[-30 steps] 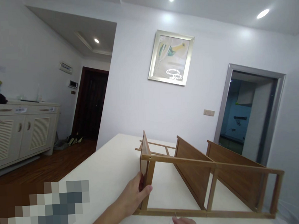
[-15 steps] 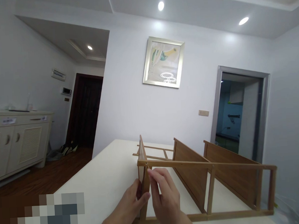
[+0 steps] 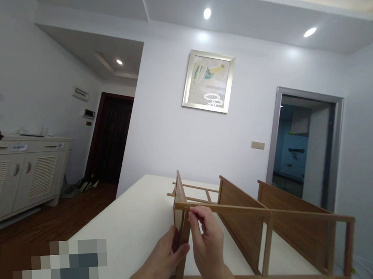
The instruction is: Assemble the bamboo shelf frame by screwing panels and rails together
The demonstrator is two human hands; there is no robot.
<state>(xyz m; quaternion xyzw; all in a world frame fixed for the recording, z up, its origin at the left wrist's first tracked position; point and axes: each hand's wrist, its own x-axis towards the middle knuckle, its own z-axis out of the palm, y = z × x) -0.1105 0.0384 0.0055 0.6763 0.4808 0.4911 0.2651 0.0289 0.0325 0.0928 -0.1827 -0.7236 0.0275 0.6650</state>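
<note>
A brown wooden shelf frame point(image 3: 267, 243) lies on its side, with several boards standing up between its rails. My left hand point(image 3: 165, 251) is closed round the upright piece at its near left corner, thumb on the near side and fingers behind. Just right of that corner, my right hand point(image 3: 207, 232) has thumb and forefinger pinched together against the top rail point(image 3: 240, 207). Whatever sits between those fingertips is too small or hidden to make out. A small hole shows in the rail's left end, a little left of the fingertips.
The frame rests on a white table point(image 3: 122, 218). A white cabinet point(image 3: 28, 172) with things on top stands at the left. Behind are a dark door point(image 3: 111, 135), a framed picture point(image 3: 208, 82) on the wall, and a doorway with a grey frame point(image 3: 276, 130) at right.
My right hand's fingertips have shifted slightly right, away from the hole in the rail. My left hand keeps its hold. The whole view has tilted up a little.
</note>
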